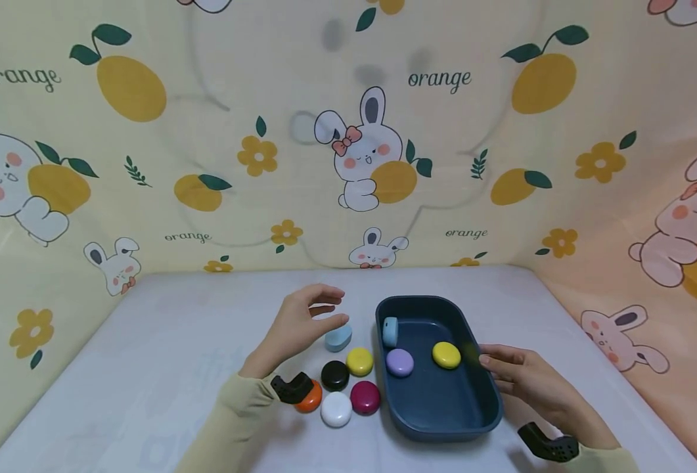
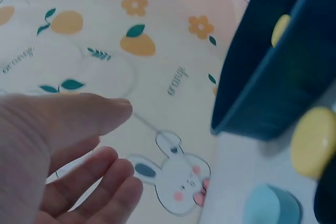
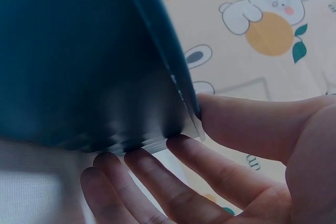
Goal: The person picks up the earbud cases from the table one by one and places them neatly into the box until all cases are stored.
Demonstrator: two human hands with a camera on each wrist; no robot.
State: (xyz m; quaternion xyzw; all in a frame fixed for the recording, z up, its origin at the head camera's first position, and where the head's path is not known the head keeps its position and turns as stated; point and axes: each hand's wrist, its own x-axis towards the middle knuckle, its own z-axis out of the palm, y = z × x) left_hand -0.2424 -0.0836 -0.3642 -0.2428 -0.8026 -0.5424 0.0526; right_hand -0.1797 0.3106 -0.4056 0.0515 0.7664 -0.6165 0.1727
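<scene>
My left hand hovers with nothing in its grasp, thumb apart from loosely bent fingers. Just beyond its thumb in the head view is a light blue round piece, also seen in the left wrist view. My right hand rests against the right side of a dark blue box; in the right wrist view the thumb meets the rim and the fingertips touch the outer wall. Inside the box lie a purple piece, a yellow piece and a light blue piece standing on edge.
Left of the box sit a second yellow piece, a black piece, a dark red piece, a white piece and an orange piece, partly behind the left wrist. A printed cloth hangs behind the white table.
</scene>
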